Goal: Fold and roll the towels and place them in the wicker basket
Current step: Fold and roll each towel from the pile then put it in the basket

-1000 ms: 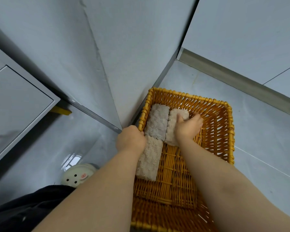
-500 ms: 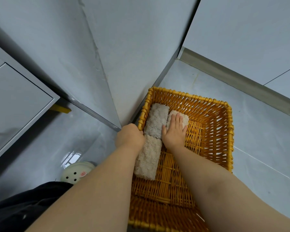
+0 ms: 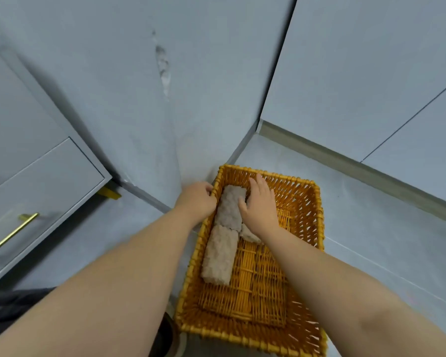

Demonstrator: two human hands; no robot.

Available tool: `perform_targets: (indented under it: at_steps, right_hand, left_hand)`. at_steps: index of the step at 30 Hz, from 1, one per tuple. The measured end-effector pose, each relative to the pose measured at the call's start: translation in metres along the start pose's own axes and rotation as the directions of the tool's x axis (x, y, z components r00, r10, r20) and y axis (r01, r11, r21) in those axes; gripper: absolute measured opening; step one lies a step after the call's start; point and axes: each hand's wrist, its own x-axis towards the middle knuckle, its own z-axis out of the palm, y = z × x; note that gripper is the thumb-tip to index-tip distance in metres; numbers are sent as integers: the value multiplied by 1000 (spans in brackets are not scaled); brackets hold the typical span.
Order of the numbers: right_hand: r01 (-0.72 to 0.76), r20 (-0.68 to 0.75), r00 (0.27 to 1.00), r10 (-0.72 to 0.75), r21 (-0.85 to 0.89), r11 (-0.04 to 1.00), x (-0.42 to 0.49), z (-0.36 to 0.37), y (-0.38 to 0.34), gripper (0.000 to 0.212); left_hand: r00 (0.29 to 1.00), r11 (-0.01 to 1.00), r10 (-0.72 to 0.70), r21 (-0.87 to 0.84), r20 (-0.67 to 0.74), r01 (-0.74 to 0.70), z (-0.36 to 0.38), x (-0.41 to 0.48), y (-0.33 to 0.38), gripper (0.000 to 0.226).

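Wicker basket (image 3: pixel 319 228): orange, rectangular, on the grey floor (image 3: pixel 371 240), its far left corner close to the foot of the wall. Contents: three rolled beige towels. Far towel (image 3: pixel 229 207): along the basket's left wall, near the far left corner. Near towel (image 3: pixel 219 256): end to end with the far one, along the same wall, about mid-length. Third towel (image 3: pixel 250 235): just beside the far towel on its right, mostly hidden under a palm, only its near end showing. Left hand (image 3: pixel 197 199): arm stretched forward, fingers curled over the basket's left rim near the far left corner, gripping it. Right hand (image 3: pixel 260 202): inside the basket, palm down, fingers straight and pointing at the far wall, resting flat on the third towel, thumb against the far towel. Cabinet (image 3: pixel 49 176): grey, at left, with a gold handle (image 3: pixel 11 235).
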Motion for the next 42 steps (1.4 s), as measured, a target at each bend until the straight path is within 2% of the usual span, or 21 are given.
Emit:
perform_targets:
  at_steps: [1,6,9,11,13,14,17,19,20,22,24,29,33,35,39,42]
  right_hand:
    - [21,-16,1000,-21,6,1000,-2,-11,-5,64]
    - [166,-193,968,-161,9,986,0,-79,-41,61]
    - [256,-321,915,-245,-9,967,2,-124,-65,61]
    - [329,-425,849,-314,-39,943,1,-155,-84,60]
    - [422,-520,760,-390,-62,905,-3,-183,-103,57]
    - [491,-565,692,-450,-88,866,-6,-195,-113,54]
    - [676,-662,444,-604,-196,711,-19,-229,-154,50]
    - [755,-673,299,-677,-267,599,-30,-245,-190,50]
    - [776,-663,248,-707,-301,554,-35,-250,-205,49]
    - [801,-625,190,-757,-347,487,-42,-253,-240,49]
    - [809,-581,204,-788,-353,470,-43,-250,-275,49]
    - [799,-451,362,-816,-300,521,-43,-218,-362,49]
    - [801,-360,447,-819,-247,545,-50,-181,-427,57]
    - [807,-321,489,-811,-187,560,-54,-167,-448,61]
    - [824,-287,519,-805,-84,560,-53,-137,-486,66]
    - [817,-263,551,-792,-28,577,-47,-122,-505,59]
  left_hand:
    - [999,999,45,10,-12,-45,-6,-7,6,17]
    - [954,942,293,194,-69,-276,-42,-54,34,42]
    - [904,888,397,315,-158,-335,-68,-79,40,46]
    - [850,853,471,370,-238,-369,-87,-98,44,47]
    - [781,820,538,411,-318,-398,-108,-115,48,47]
    - [744,809,563,426,-360,-405,-118,-122,49,47]
    - [629,765,633,490,-451,-417,-154,-144,46,50]
    - [587,728,668,562,-457,-391,-182,-159,36,56]
    - [565,706,688,600,-455,-376,-194,-164,30,58]
    - [544,692,696,641,-469,-333,-221,-177,15,59]
    - [528,715,669,646,-523,-266,-246,-188,-3,59]
    - [461,837,529,527,-713,-146,-293,-214,-52,58]
    - [441,894,421,445,-793,-53,-324,-226,-106,63]
    - [450,933,331,360,-829,-22,-333,-227,-128,66]
    - [495,983,132,179,-859,49,-355,-221,-182,69]
    - [542,989,-12,71,-840,132,-372,-209,-208,71]
